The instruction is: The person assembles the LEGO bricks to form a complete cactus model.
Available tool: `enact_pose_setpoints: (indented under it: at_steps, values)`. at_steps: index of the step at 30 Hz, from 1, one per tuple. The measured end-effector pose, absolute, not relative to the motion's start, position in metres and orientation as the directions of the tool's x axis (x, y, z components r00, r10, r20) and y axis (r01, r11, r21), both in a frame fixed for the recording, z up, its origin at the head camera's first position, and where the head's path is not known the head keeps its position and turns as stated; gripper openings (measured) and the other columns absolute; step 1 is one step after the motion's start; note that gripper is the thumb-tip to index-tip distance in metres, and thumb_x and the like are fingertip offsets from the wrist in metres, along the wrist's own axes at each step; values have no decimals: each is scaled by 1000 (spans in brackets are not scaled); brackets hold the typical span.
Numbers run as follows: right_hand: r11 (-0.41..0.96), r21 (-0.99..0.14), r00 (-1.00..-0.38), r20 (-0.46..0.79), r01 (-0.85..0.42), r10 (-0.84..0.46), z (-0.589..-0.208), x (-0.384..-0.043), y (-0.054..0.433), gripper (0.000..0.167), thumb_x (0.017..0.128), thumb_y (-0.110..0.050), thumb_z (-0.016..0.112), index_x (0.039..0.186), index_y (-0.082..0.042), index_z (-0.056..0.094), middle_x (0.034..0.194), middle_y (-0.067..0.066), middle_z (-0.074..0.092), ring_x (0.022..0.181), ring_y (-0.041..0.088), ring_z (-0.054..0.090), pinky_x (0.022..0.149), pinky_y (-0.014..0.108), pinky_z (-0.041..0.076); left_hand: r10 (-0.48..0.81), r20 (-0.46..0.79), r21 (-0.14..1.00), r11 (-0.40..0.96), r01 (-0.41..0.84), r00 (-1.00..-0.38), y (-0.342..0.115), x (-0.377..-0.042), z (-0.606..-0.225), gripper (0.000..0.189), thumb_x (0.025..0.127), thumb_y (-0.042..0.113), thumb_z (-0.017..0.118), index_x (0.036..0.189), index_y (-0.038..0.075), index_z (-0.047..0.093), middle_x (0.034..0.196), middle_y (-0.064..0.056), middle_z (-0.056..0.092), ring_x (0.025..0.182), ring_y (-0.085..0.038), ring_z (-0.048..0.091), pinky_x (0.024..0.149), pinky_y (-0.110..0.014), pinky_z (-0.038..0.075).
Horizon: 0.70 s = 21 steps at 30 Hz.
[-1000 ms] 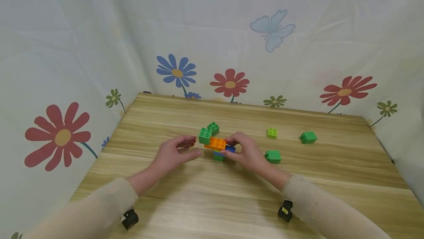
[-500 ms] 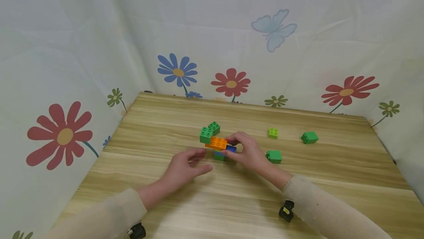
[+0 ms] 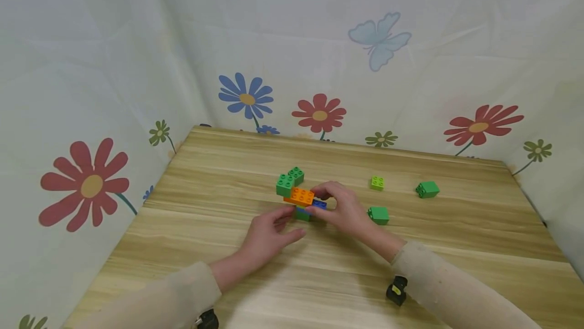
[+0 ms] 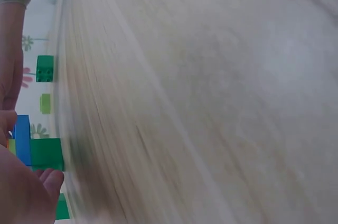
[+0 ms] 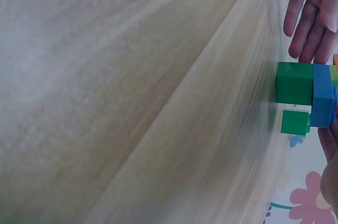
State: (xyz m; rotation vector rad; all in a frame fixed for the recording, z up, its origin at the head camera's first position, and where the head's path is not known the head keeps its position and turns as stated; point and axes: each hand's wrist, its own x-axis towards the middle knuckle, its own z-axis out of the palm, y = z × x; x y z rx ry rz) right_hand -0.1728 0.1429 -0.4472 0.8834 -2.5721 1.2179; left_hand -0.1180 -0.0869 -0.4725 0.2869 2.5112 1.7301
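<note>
In the head view a toy brick stack stands mid-table. A green brick (image 3: 285, 184) tops the left end of an orange brick (image 3: 302, 196). Beneath are a lime layer, a blue brick (image 5: 322, 97) reaching right and a green base brick (image 5: 294, 84). My right hand (image 3: 344, 212) pinches the stack at its right side between thumb and fingers, around the orange and blue bricks. My left hand (image 3: 269, 235) is at the stack's lower left with fingers extended and thumb apart, fingertips right by the green base. Nothing shows between its thumb and fingers.
Another green brick (image 3: 297, 174) is just behind the stack. To the right are a small lime brick (image 3: 377, 183) and two green bricks, one nearer (image 3: 378, 215) and one farther (image 3: 427, 189). A flowered curtain (image 3: 283, 25) hangs behind the wooden table (image 3: 410, 278).
My left hand has moved right and toward me, from beside the upper green brick to the base of the stack. My right hand keeps its grip, and the stack has stayed in place.
</note>
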Motion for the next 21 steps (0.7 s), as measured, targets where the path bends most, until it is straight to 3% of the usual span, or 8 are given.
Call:
enact_pose_setpoints:
  at_steps: [8, 21]
  values:
    - [493, -649, -809, 387, -580, -443, -444, -171, 148, 42, 90, -22, 89, 124, -5, 73, 118, 11, 75, 106, 23, 73, 95, 43, 63, 176, 56, 912, 391, 122, -983, -82, -119, -472, 62, 90, 26, 90, 141, 0, 66, 141, -18, 68, 130, -31, 67, 104, -41, 58]
    - [505, -639, -813, 417, -580, -405, -437, -172, 167, 45, 88, -16, 90, 127, -3, 71, 120, 9, 76, 106, 28, 72, 96, 46, 62, 156, 82, 910, 391, 138, -984, -77, -118, -471, 58, 90, 23, 90, 138, 1, 68, 137, -16, 70, 127, -31, 69, 103, -40, 58]
